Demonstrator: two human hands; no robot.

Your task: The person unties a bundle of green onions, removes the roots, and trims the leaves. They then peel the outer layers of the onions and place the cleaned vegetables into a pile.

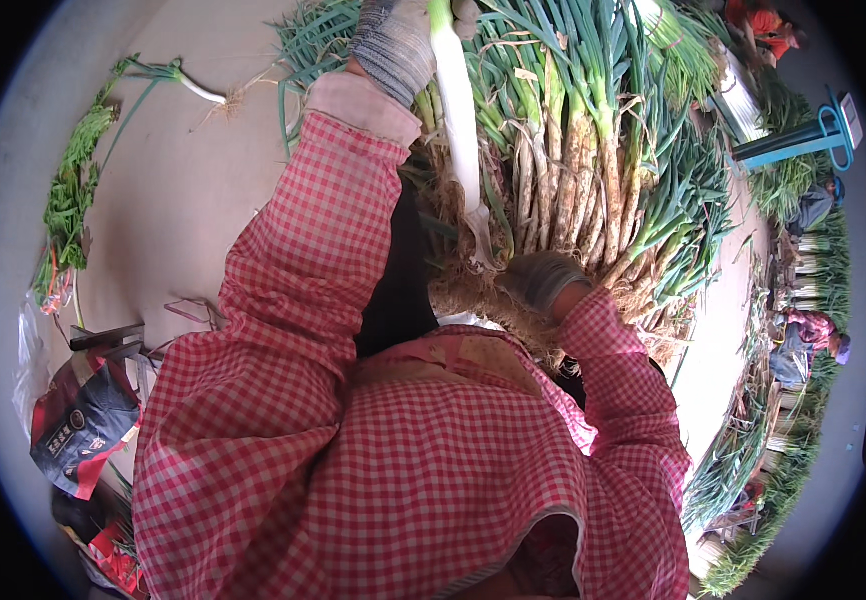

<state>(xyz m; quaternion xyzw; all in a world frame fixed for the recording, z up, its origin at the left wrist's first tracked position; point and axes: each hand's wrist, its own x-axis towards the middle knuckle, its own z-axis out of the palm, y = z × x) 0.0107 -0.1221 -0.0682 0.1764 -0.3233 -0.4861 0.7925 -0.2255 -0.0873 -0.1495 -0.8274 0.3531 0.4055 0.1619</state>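
Note:
My left hand (397, 51), in a grey knit glove, grips a large green onion (463, 127) near its green upper part, at the top of the view. The stalk hangs down white and smooth, and a loose flap of outer skin (482, 238) is folded back at its root end. At that flap, my gloved right hand (542, 283) has its fingers curled closed, with the fingertips partly hidden. Just beyond both hands lies a heap of unpeeled green onions (575, 165), with soil-stained stalks and matted roots (478, 296).
On the floor at left lie a single green onion (200, 91) and leafy greens (73, 180), above a red and black bag (84, 424). A blue-handled stand (793, 142) rises at right. Farther right, people (808, 341) sit among rows of green onion bundles (808, 262).

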